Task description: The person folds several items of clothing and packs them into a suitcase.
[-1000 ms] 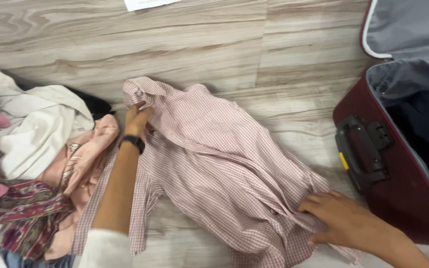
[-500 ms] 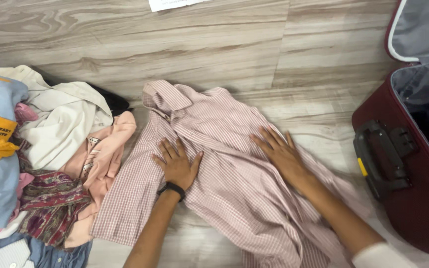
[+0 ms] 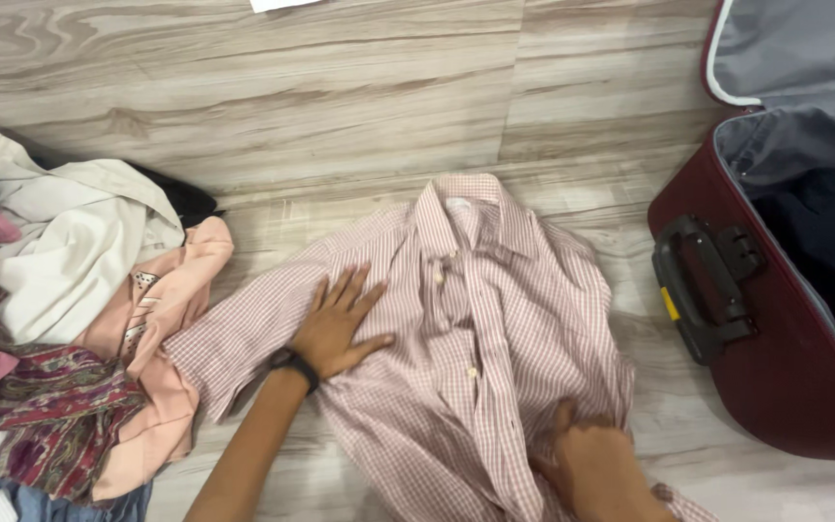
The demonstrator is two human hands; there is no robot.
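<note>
Down at the bottom edge, the right hand [image 3: 596, 464] sits on the lower part of the shirt [image 3: 495, 329], fingers curled into the cloth and pinching up a small ridge of it near the hem. Just above and to the left, the left hand [image 3: 340, 324] lies flat on the shirt's chest, fingers spread and loose, palm pressing the fabric down, gripping nothing. A black band [image 3: 294, 364] wraps that wrist.

The shirt itself, pink with a fine check, is spread front-up on the floor [image 3: 340, 97], buttons running down the middle, collar pointing away from the camera. One sleeve stretches out toward the left, its end touching the pile of clothes [image 3: 79, 319]. The cloth on the right side is bunched and wrinkled.

Over on the left, that pile is a heap: a peach garment lying against the shirt sleeve, a dark red patterned piece beside it, a cream one on top, something blue at the very edge.

On the right, well clear of the left hand and just beside the shirt's rumpled side, a maroon suitcase [image 3: 775, 387] lies open, black handle [image 3: 703, 290] facing the shirt, dark clothing inside, grey lining on the raised lid.

Far up top, a white sheet [image 3: 282, 4] pokes in on the wood-grain floor.
</note>
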